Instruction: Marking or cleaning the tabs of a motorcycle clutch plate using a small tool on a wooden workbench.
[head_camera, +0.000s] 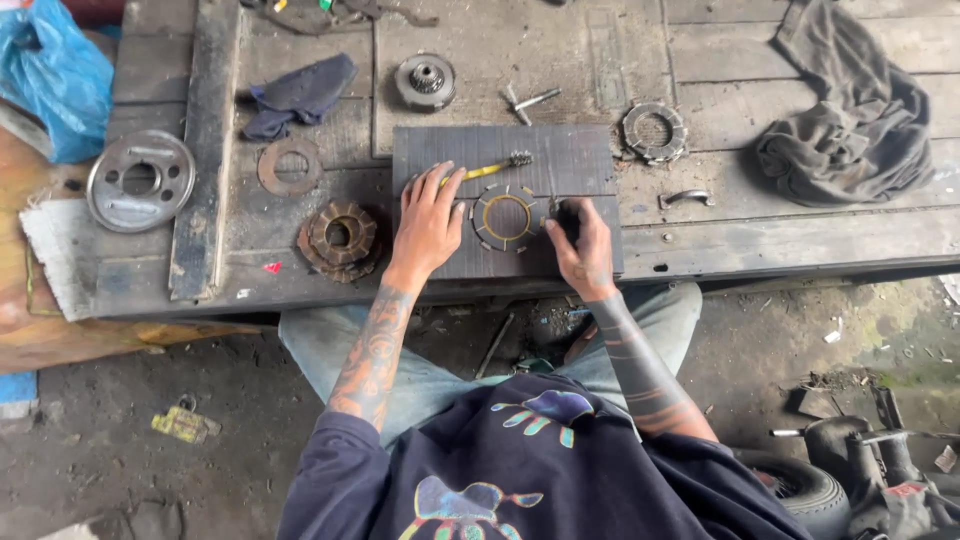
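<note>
A round clutch plate (506, 217) with a yellowish inner ring and dark friction pads spaced around its rim lies flat on a dark square board (570, 160) near the front edge of the weathered wooden workbench (800, 235), directly in front of the seated person. Judging by the pads, which look dark and separate against the bright ring, the plate seems partly cleaned or dressed, though how much of its surface remains to be worked cannot be told from above. The left hand (428, 218) lies palm down just left of the plate, fingers spread and pressed flat on the board, fingertips pointing away toward a yellow-handled brush (492, 168) that rests just beyond them. The right hand (578, 240) sits just right of the plate, curled closed around a small dark tool (566, 215) whose tip meets the plate's right edge; what kind of tool it is stays unclear. Both forearms reach forward from the lap, elbows bent, wrists low. Left of the board sits a stack of rusty plates (340, 238), a flat rusty ring (290, 165) and a grey pressure disc (140, 180); farther off lie a toothed hub (425, 80), another toothed ring (654, 131), and a grey rag (850, 110) at the right.
</note>
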